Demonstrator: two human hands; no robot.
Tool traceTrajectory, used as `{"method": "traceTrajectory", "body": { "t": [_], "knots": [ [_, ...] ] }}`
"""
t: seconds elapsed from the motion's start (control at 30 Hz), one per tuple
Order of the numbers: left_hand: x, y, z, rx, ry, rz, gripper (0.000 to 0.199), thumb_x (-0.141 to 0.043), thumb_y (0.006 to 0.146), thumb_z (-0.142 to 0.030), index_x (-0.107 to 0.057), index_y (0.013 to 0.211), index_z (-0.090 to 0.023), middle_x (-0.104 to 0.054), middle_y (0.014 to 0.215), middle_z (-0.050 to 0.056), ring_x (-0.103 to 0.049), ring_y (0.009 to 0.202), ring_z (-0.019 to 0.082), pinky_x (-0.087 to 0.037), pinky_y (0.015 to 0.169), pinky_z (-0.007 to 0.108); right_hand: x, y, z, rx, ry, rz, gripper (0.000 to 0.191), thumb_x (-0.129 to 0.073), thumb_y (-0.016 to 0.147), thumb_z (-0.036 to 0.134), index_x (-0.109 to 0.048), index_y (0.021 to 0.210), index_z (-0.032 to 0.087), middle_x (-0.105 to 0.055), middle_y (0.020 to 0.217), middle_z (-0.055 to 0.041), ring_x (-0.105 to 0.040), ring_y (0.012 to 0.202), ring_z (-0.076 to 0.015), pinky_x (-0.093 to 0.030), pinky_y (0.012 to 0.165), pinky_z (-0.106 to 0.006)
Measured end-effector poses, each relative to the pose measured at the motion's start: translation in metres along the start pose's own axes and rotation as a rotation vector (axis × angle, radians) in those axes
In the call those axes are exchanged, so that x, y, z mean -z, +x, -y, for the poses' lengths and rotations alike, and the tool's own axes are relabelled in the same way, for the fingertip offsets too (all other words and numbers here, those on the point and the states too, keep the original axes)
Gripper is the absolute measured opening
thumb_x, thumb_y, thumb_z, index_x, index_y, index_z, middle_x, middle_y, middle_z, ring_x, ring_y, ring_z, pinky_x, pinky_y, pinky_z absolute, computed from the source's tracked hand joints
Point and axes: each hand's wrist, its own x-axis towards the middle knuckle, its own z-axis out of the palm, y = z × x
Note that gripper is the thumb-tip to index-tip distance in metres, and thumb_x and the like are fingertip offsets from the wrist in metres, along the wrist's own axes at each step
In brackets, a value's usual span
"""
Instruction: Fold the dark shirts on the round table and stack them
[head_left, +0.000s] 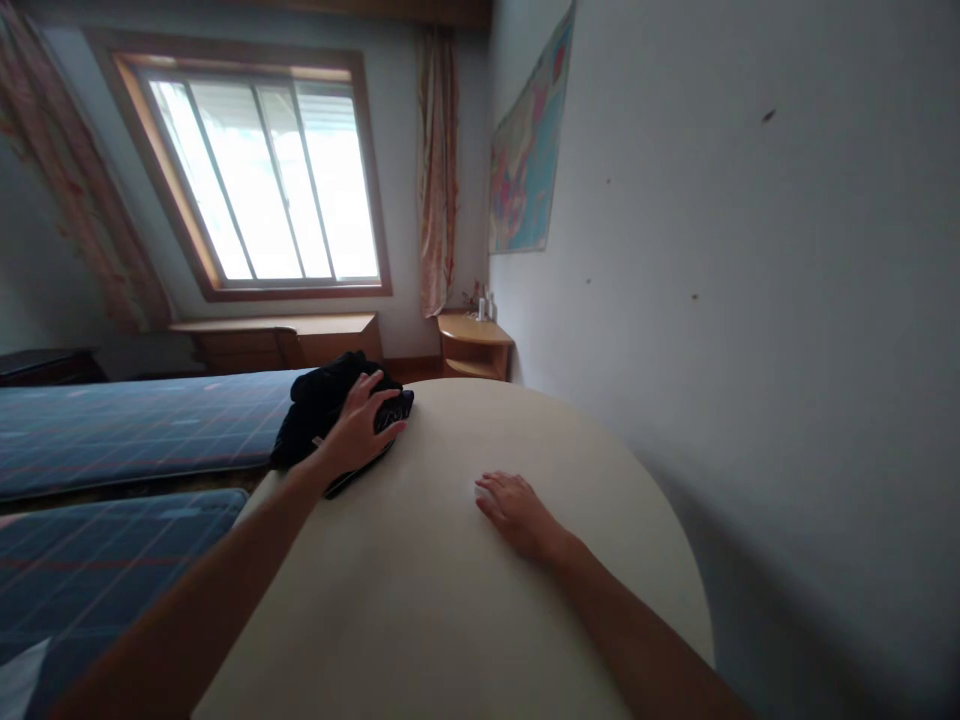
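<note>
My left hand [361, 428] lies with fingers spread over a black bundle of cloth [322, 400] at the far left edge of the round table. Under that hand and beside the cloth is a dark flat item [397, 408] with pale markings; its kind cannot be made out. Nearer the middle of the pale tabletop [480, 420], my right hand [517, 512] rests palm down, its fingers together and bent. A small white thing [481, 491] peeks out at its fingertips, mostly hidden by the hand.
Two blue plaid mattresses [150, 425] lie left of the table. A wall [750, 350] runs along the right, with a map [529, 150] on it. Behind stand a wooden desk [330, 325] under the window [277, 180] and a corner shelf [472, 330] holding small items.
</note>
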Motion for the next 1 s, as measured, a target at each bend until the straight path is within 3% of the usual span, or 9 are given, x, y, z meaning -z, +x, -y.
{"method": "traceTrajectory", "body": {
  "t": [0.07,0.2,0.27,0.43,0.6,0.77,1.0],
  "knots": [
    [-0.036,-0.010,-0.041,-0.040,-0.039,0.134,0.060,-0.048,0.094,-0.052,-0.049,0.140,-0.014,-0.029,0.159,0.016,-0.016,0.150,0.031,-0.020,0.120,0.047,-0.002,0.003,-0.004,-0.049,-0.051,-0.046,0.054,-0.030,0.101,0.047,-0.054,0.140,0.018,-0.050,0.148,-0.0103,-0.037,0.141,-0.0260,-0.017,0.120,-0.047],
    [-0.100,-0.038,-0.101,0.039,-0.032,0.522,0.073,-0.049,0.093,-0.055,-0.035,0.150,-0.012,-0.025,0.161,0.019,-0.016,0.150,0.037,-0.023,0.118,0.050,-0.005,0.004,-0.019,-0.158,-0.122,-0.109,0.062,-0.032,0.099,0.051,-0.042,0.148,0.015,-0.040,0.155,-0.0117,-0.028,0.146,-0.0259,-0.014,0.120,-0.045],
    [-0.115,-0.049,-0.114,0.083,-0.009,0.530,0.063,-0.041,0.097,-0.050,-0.037,0.149,-0.015,-0.032,0.159,0.016,-0.023,0.148,0.035,-0.023,0.118,0.051,-0.004,0.003,-0.025,-0.174,-0.143,-0.090,0.064,-0.032,0.098,0.054,-0.039,0.150,0.016,-0.035,0.158,-0.0106,-0.026,0.147,-0.0258,-0.014,0.120,-0.044],
    [-0.118,-0.058,-0.118,0.062,-0.025,0.486,0.050,-0.039,0.099,-0.041,-0.046,0.144,-0.023,-0.038,0.156,0.010,-0.029,0.146,0.033,-0.025,0.117,0.051,0.007,0.013,-0.025,-0.120,-0.231,-0.016,0.061,-0.043,0.094,0.055,-0.052,0.140,0.017,-0.049,0.147,-0.0146,-0.040,0.135,-0.0277,-0.026,0.113,-0.041],
    [-0.113,-0.056,-0.115,0.071,-0.064,0.491,0.049,-0.041,0.098,-0.040,-0.048,0.143,-0.023,-0.039,0.156,0.011,-0.028,0.146,0.033,-0.024,0.117,0.052,0.009,0.033,-0.018,-0.159,-0.271,-0.120,0.043,-0.047,0.093,0.044,-0.064,0.121,0.015,-0.062,0.124,-0.0158,-0.051,0.117,-0.0261,-0.036,0.103,-0.037],
    [-0.113,-0.058,-0.115,0.065,-0.086,0.513,0.049,-0.040,0.098,-0.039,-0.047,0.144,-0.024,-0.037,0.157,0.011,-0.027,0.147,0.032,-0.023,0.118,0.053,-0.002,0.031,-0.027,-0.099,-0.208,-0.131,0.044,-0.043,0.096,0.041,-0.061,0.129,0.017,-0.056,0.137,-0.0123,-0.046,0.128,-0.0232,-0.027,0.113,-0.036],
    [-0.117,-0.060,-0.112,0.045,-0.086,0.511,0.048,-0.040,0.099,-0.040,-0.047,0.144,-0.024,-0.037,0.157,0.010,-0.026,0.147,0.032,-0.024,0.117,0.052,-0.004,0.024,-0.035,-0.143,-0.123,-0.062,0.056,-0.042,0.095,0.047,-0.050,0.144,0.019,-0.039,0.155,-0.0103,-0.030,0.145,-0.0245,-0.016,0.119,-0.041]
  ]
}}
